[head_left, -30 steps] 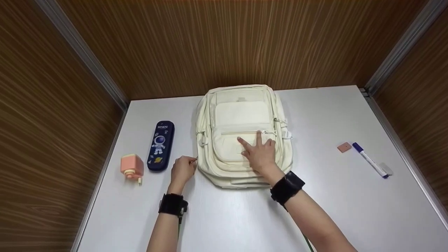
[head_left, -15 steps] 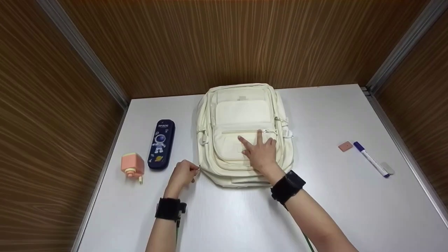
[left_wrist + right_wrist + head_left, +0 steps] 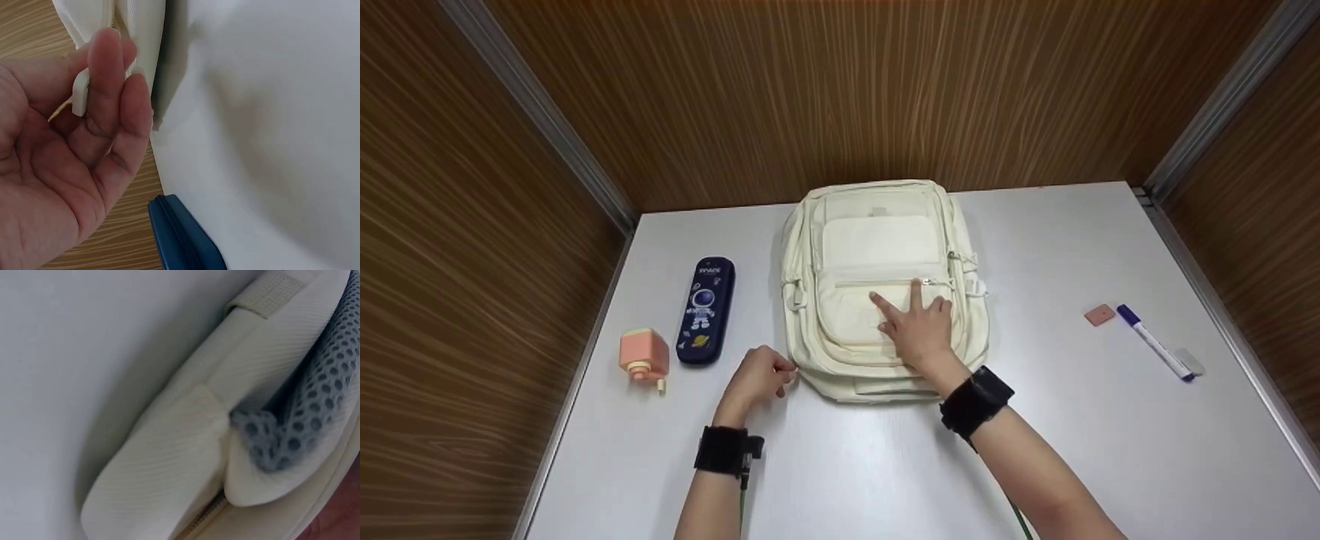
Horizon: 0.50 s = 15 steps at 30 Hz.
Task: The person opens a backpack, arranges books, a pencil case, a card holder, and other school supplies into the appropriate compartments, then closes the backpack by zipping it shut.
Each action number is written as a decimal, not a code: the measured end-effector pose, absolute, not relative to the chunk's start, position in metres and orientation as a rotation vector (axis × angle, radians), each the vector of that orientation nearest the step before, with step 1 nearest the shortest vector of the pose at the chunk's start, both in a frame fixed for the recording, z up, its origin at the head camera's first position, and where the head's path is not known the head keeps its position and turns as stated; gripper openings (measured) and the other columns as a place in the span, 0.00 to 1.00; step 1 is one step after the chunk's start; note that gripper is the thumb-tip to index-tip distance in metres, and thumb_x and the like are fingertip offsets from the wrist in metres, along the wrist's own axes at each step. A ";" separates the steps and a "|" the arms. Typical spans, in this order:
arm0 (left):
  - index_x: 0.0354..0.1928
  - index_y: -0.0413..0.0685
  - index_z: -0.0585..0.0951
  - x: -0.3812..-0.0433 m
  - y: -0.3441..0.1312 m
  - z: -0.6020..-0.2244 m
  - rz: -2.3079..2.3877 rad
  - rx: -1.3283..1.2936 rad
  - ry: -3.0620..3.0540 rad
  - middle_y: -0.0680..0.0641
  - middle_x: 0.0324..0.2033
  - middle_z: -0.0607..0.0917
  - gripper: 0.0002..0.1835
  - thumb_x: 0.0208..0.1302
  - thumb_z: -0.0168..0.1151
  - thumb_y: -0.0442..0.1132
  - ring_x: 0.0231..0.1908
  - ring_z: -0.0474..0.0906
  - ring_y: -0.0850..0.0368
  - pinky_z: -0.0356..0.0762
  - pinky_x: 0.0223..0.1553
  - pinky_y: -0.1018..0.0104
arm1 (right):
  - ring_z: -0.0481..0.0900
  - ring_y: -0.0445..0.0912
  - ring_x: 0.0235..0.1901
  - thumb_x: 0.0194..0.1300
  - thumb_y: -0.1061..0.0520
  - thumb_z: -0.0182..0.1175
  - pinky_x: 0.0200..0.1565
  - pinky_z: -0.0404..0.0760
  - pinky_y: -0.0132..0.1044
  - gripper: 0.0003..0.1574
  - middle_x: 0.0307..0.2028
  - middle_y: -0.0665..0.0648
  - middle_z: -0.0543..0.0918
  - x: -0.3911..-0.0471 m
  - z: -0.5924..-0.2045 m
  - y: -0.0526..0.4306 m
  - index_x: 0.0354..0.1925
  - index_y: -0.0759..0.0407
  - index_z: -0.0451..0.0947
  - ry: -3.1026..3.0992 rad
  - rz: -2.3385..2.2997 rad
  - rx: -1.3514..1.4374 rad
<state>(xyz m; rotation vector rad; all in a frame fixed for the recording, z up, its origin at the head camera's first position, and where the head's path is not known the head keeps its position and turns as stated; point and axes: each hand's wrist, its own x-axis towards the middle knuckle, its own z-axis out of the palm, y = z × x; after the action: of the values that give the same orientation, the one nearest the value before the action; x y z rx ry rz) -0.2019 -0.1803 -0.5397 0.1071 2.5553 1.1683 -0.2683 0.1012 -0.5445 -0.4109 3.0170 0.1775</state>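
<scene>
L hand (image 3: 756,376) is pinching zip pull (image 3: 80,93) at lower L edge of bag (image 3: 877,244) while R hand (image 3: 924,334), released w/ fingers spread, is resting on its front.

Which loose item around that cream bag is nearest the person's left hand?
The dark blue astronaut case. The pink boxy object sits farther from the left hand; the marker and flat pink piece lie right of the backpack.

Your head view is bright, with pale sheen on the white tabletop (image 3: 847,465) and darker wood-grain panels (image 3: 840,90); your left wrist view shows broad, soft-edged shadows; your right wrist view is dimmer, the backpack (image 3: 152,478) showing blurred grey mesh (image 3: 315,405)
</scene>
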 end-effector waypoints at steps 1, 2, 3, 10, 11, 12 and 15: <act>0.37 0.35 0.88 -0.201 -0.180 -0.540 1.193 0.139 2.539 0.43 0.28 0.87 0.08 0.60 0.61 0.24 0.16 0.79 0.57 0.68 0.17 0.70 | 0.70 0.78 0.49 0.73 0.30 0.38 0.56 0.63 0.63 0.35 0.71 0.74 0.53 -0.268 -0.544 0.101 0.74 0.21 0.44 3.014 0.176 -0.407; 0.38 0.35 0.88 -0.200 -0.179 -0.540 1.219 0.175 2.517 0.43 0.30 0.87 0.08 0.60 0.62 0.24 0.16 0.79 0.57 0.69 0.18 0.70 | 0.70 0.79 0.50 0.73 0.30 0.38 0.56 0.62 0.63 0.35 0.71 0.74 0.53 -0.268 -0.544 0.101 0.74 0.21 0.44 3.012 0.175 -0.403; 0.38 0.34 0.88 -0.199 -0.178 -0.541 1.250 0.212 2.490 0.43 0.32 0.87 0.08 0.60 0.62 0.24 0.17 0.79 0.57 0.70 0.18 0.70 | 0.70 0.79 0.50 0.73 0.30 0.37 0.57 0.62 0.63 0.35 0.72 0.74 0.52 -0.268 -0.544 0.101 0.74 0.21 0.44 3.009 0.176 -0.400; 0.35 0.36 0.88 -0.196 -0.169 -0.538 1.311 0.403 2.381 0.46 0.34 0.87 0.06 0.61 0.62 0.26 0.18 0.79 0.59 0.73 0.20 0.70 | 0.69 0.79 0.51 0.73 0.30 0.37 0.57 0.62 0.64 0.35 0.72 0.74 0.51 -0.268 -0.544 0.101 0.74 0.21 0.43 2.991 0.160 -0.380; 0.35 0.36 0.88 -0.196 -0.168 -0.537 1.315 0.392 2.374 0.45 0.33 0.87 0.06 0.62 0.62 0.26 0.18 0.79 0.58 0.73 0.20 0.69 | 0.68 0.79 0.52 0.73 0.30 0.37 0.58 0.61 0.64 0.35 0.72 0.74 0.50 -0.268 -0.543 0.101 0.75 0.21 0.44 2.986 0.130 -0.375; 0.35 0.36 0.88 -0.196 -0.168 -0.537 1.316 0.374 2.372 0.44 0.32 0.87 0.06 0.62 0.63 0.27 0.18 0.79 0.58 0.73 0.21 0.69 | 0.66 0.80 0.54 0.74 0.31 0.38 0.58 0.61 0.65 0.35 0.72 0.75 0.50 -0.267 -0.542 0.100 0.75 0.22 0.44 2.977 0.090 -0.368; 0.35 0.35 0.87 -0.196 -0.170 -0.535 1.322 0.301 2.375 0.41 0.29 0.86 0.05 0.62 0.63 0.28 0.19 0.80 0.57 0.73 0.21 0.69 | 0.59 0.82 0.59 0.74 0.35 0.44 0.61 0.57 0.66 0.35 0.72 0.76 0.49 -0.262 -0.535 0.096 0.75 0.29 0.51 2.957 -0.071 -0.352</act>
<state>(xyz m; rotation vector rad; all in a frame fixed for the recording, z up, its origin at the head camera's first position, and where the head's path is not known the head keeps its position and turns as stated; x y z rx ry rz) -0.1958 -0.1696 -0.5354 0.3005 2.3748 1.3215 -0.2621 0.0961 -0.5349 -0.3521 2.9569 -0.0710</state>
